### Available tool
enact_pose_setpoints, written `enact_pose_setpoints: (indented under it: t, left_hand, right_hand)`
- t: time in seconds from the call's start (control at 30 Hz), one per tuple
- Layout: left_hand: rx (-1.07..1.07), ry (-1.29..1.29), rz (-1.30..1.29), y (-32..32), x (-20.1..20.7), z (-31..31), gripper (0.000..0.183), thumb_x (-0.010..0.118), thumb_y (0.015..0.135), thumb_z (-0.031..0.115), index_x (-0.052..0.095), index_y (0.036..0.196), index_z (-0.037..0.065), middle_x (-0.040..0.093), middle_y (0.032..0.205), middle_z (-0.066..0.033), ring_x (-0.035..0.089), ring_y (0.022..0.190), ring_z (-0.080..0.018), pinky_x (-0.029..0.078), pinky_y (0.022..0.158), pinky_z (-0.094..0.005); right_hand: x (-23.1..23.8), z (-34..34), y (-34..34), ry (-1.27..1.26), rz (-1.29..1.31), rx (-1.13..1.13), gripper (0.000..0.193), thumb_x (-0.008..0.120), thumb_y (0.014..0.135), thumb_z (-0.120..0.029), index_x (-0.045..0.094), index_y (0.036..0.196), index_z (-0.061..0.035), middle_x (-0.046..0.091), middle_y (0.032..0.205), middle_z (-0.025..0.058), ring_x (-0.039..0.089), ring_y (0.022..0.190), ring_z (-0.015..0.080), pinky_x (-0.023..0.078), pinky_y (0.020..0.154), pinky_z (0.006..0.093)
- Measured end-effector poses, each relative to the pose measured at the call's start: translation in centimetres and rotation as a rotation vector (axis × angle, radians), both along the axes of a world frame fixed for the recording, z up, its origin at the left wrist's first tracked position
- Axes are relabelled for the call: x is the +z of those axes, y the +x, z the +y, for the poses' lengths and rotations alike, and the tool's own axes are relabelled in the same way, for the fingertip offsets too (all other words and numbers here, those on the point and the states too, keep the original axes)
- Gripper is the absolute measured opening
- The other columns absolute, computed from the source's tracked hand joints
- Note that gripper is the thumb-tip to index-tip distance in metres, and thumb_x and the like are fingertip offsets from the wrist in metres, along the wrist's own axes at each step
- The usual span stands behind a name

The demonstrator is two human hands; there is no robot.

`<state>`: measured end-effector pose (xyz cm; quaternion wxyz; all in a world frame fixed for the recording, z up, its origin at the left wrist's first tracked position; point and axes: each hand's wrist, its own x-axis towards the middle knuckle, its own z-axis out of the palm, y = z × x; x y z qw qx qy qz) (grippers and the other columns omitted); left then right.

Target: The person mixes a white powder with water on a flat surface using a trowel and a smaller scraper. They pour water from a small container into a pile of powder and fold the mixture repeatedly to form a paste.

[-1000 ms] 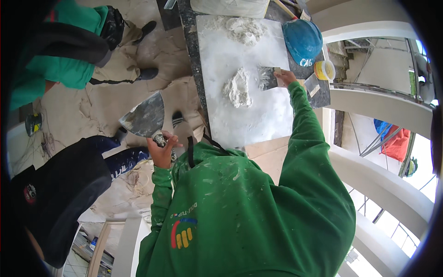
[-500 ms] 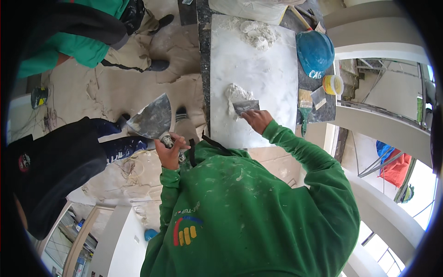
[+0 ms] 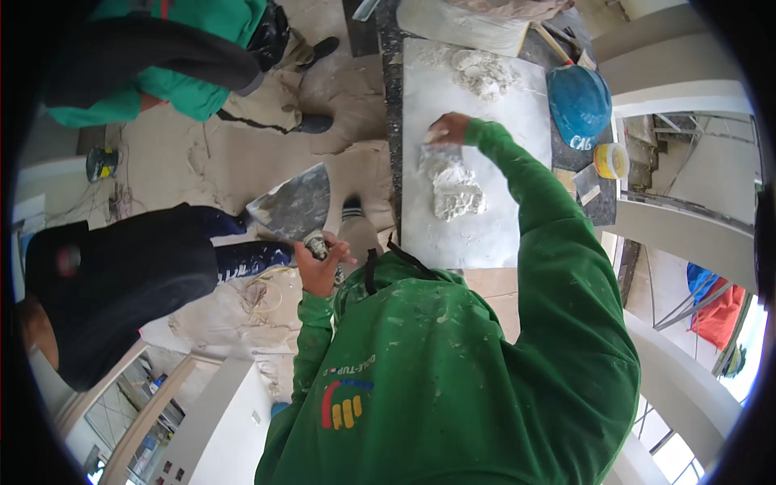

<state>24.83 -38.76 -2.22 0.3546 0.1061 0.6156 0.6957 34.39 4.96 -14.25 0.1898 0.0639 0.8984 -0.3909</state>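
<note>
My left hand [image 3: 319, 271] grips the handle of a broad trowel [image 3: 293, 202], its wide grey blade held up beside the table. My right hand [image 3: 450, 129] reaches over a pale board [image 3: 509, 230] and is closed on a putty knife [image 3: 435, 164], its blade against the far-left side of a white plaster heap [image 3: 458, 196]. A second plaster heap [image 3: 487, 77] lies toward the board's far edge, beyond my right hand.
A blue helmet [image 3: 578, 101], a yellow-and-white tub [image 3: 612, 160], a brush [image 3: 564, 179] and a scraper [image 3: 588, 183] lie right of the board. Beyond it are a bag [image 3: 465, 24] and hammer [image 3: 554, 42]. One person [image 3: 113, 283] stands left, another [image 3: 186, 77] far left.
My right hand and the putty knife have moved from the near right of the plaster heap to its far side. The heap has a different, broader shape. The whole view has shifted slightly.
</note>
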Motion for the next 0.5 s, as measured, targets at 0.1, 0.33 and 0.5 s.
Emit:
enact_pose_setpoints:
  t: [0.1,0.33,0.5]
  left_hand:
    - [0.059,-0.028,0.007,2.1,-1.4,-0.6,0.039,0.067,0.080,-0.005,0.039,0.106,0.001,0.054,0.085,-0.0083,0.059,0.069,-0.0143,0.060,0.053,-0.0307]
    - [-0.028,0.017,-0.004,3.4,0.9,0.2,0.050,0.073,0.082,0.011,0.035,0.112,0.002,0.058,0.079,-0.0116,0.062,0.068,-0.0193,0.059,0.055,-0.0344]
    - [-0.126,0.033,-0.060,3.1,2.1,1.9,0.051,0.074,0.079,0.004,0.036,0.113,0.000,0.060,0.082,-0.0106,0.065,0.070,-0.0196,0.059,0.056,-0.0344]
  right_hand:
    - [5.7,-7.1,-2.7,0.199,-0.205,0.414,0.041,0.070,0.080,-0.033,0.065,0.117,-0.0147,0.064,0.116,0.0101,0.059,0.108,0.0307,0.047,0.091,0.0410]
    - [6.0,-10.6,12.9,0.545,0.597,0.316,0.022,0.061,0.071,-0.017,0.069,0.091,-0.0181,0.064,0.097,-0.0007,0.063,0.092,0.0200,0.052,0.076,0.0367]
    - [6.0,-13.6,21.8,0.622,0.654,0.076,0.028,0.059,0.073,-0.011,0.069,0.098,-0.0164,0.066,0.108,0.0017,0.063,0.101,0.0178,0.052,0.087,0.0360]
